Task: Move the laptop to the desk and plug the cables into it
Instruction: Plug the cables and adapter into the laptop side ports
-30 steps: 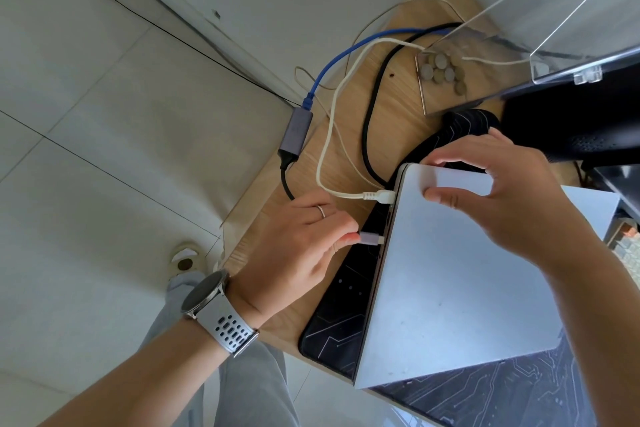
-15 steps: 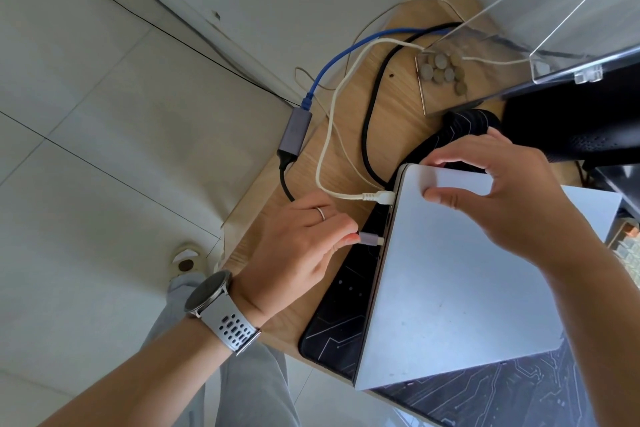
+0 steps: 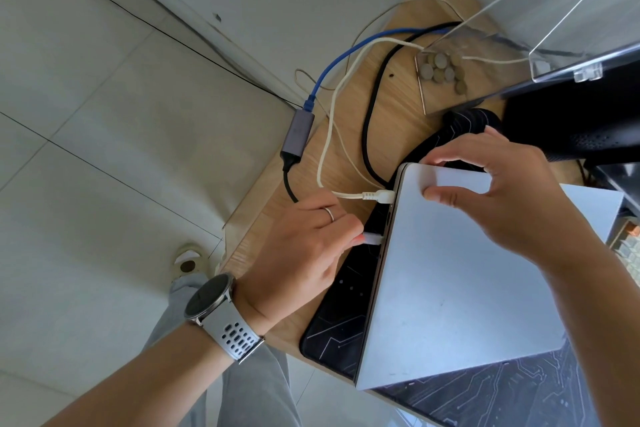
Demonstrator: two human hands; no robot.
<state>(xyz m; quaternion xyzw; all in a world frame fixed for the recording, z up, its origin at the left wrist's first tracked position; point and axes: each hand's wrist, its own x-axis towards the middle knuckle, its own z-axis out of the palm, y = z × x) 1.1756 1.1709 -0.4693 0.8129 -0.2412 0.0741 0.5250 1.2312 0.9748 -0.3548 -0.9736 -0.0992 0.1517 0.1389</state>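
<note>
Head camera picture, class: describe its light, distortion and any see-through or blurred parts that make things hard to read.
Head view: soft, even daylight, only faint shadows; wide-angle lens bends the floor tile lines and stretches the forearms; the clear acrylic stand overlays the coins; left hand pinching the plug and the laptop are sharp.
</note>
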